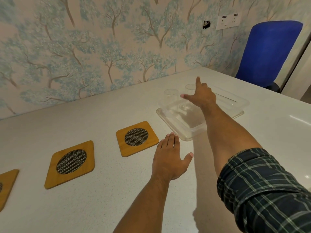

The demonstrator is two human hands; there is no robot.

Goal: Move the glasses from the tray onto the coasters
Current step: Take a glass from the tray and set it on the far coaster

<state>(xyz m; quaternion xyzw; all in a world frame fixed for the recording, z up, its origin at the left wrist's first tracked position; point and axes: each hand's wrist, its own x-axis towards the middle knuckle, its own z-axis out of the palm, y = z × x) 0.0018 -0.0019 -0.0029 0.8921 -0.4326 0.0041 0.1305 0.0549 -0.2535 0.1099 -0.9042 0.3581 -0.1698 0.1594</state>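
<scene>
A clear plastic tray (183, 132) sits on the white table at the right. In it stand clear glasses: one at the far left (170, 95), one behind my fingers (189, 88), and a third lower down (185, 106). My right hand (201, 95) reaches over the tray with fingers spread, holding nothing, close to the far glass. My left hand (168, 157) lies flat and open on the table beside the tray's near corner. Three wooden coasters with mesh centres lie in a row: right (137, 138), middle (71, 163), left (6, 185), cut off by the frame edge.
A blue chair (269, 51) stands beyond the table's far right corner. The wallpapered wall (84, 56) runs along the table's back edge. A wall socket (228, 21) is high on the right.
</scene>
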